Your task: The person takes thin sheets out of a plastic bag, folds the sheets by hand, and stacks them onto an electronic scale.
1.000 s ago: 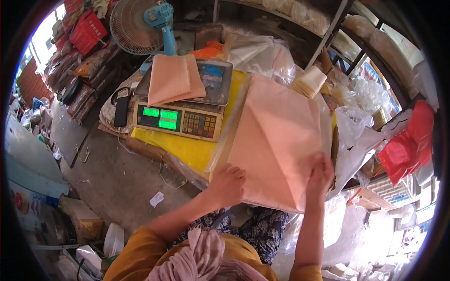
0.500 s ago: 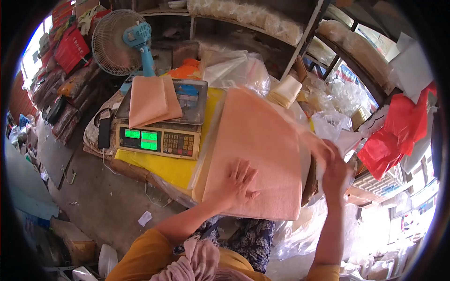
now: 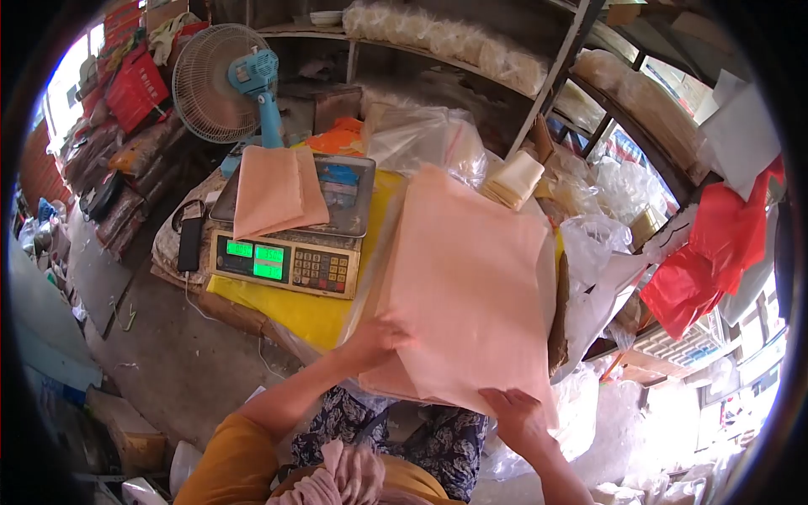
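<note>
A thin peach cloth sheet (image 3: 471, 278) is spread over a stack of similar sheets in front of me. My left hand (image 3: 379, 338) is closed on its left edge near the front corner, where the sheet is raised a little. At the near right edge my right hand (image 3: 515, 414) grips the same sheet, thumb and fingers together. To the left, a folded peach cloth (image 3: 278, 189) lies on the pan of a digital scale (image 3: 286, 265) whose green displays are lit.
Yellow sheeting (image 3: 278, 305) lies beneath the scale. Behind it stands a blue fan (image 3: 220, 82). A folded cream bundle (image 3: 515, 178) and clear plastic bags (image 3: 425, 139) sit beyond the stack. Red plastic bags (image 3: 703, 252) hang at the right; a black phone-like object (image 3: 189, 241) rests at the left.
My right hand has come down from the right side to the near edge, bringing the sheet flatter over the stack. My left hand has shifted left from lying flat to gripping the edge.
</note>
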`<state>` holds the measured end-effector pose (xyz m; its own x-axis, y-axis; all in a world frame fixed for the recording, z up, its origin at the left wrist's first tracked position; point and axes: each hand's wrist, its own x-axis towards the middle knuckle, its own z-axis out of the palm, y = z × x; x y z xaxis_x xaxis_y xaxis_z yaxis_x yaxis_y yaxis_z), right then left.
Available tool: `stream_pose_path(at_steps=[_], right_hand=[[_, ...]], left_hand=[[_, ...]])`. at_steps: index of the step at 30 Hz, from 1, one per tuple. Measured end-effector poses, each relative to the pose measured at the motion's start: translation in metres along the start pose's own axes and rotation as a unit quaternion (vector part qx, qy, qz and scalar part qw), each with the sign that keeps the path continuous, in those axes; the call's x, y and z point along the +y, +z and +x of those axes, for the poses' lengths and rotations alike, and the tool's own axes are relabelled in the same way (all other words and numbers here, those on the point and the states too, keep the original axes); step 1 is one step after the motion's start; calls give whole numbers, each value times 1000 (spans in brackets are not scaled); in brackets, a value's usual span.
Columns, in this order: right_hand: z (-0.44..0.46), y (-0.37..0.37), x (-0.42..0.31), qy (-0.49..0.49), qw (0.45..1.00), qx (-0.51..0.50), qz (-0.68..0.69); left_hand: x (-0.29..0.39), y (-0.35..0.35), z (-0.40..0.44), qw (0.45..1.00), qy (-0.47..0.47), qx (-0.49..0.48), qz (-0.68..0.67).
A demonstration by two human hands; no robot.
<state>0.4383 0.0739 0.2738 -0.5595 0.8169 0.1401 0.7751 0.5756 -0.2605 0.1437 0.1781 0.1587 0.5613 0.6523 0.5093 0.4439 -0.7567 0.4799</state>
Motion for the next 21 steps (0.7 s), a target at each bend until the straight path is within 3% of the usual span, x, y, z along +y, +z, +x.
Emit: stream_pose_path(at_steps=[1,2,3,4,5,6,8,9,10,11,12,13,14,16,18,19,20,21], right_hand=[[-5,-19,-9,98,991,-92,18],[-11,-36,-12,102,990,-93,21],[-18,-53,-10,140,978,-109,113],[-27,-65,-4,177,955,-123,204],[-38,-76,7,167,941,-118,271],[-50,-87,24,155,922,-112,337],[-84,-72,71,96,880,-78,458],[-90,-63,85,31,908,-59,413],[-93,-51,95,-35,930,-38,365],[-88,-21,87,-19,898,114,425],[-98,-14,104,97,992,-75,26],[-80,-6,96,239,944,31,225],[-53,2,80,364,826,133,409],[-15,19,73,312,802,274,429],[-3,40,90,349,795,264,419],[2,50,99,389,787,252,407],[2,60,110,389,787,254,406],[-2,69,123,367,828,241,347]], left_hand=[[9,1,-8,999,-8,-29,14],[19,1,-15,998,-15,-61,25],[28,-4,-22,997,-13,-66,21],[37,-12,-28,992,-90,-54,-67],[43,-17,-34,973,-168,-41,-153],[45,-19,-40,972,-168,-46,-156],[49,-20,-48,934,-298,-60,-186],[52,-19,-48,934,-298,-60,-187],[55,-18,-47,915,-325,3,-240],[56,-17,-46,888,-350,65,-290],[55,-18,-42,889,-349,65,-289],[52,-20,-35,906,-356,62,-218],[50,-22,-28,919,-363,56,-146],[55,-26,-4,902,-397,109,-132],[58,-25,8,882,-425,165,-118],[57,-21,10,934,-320,148,55],[57,-15,9,945,-203,125,225],[58,-7,6,945,-203,125,224]])
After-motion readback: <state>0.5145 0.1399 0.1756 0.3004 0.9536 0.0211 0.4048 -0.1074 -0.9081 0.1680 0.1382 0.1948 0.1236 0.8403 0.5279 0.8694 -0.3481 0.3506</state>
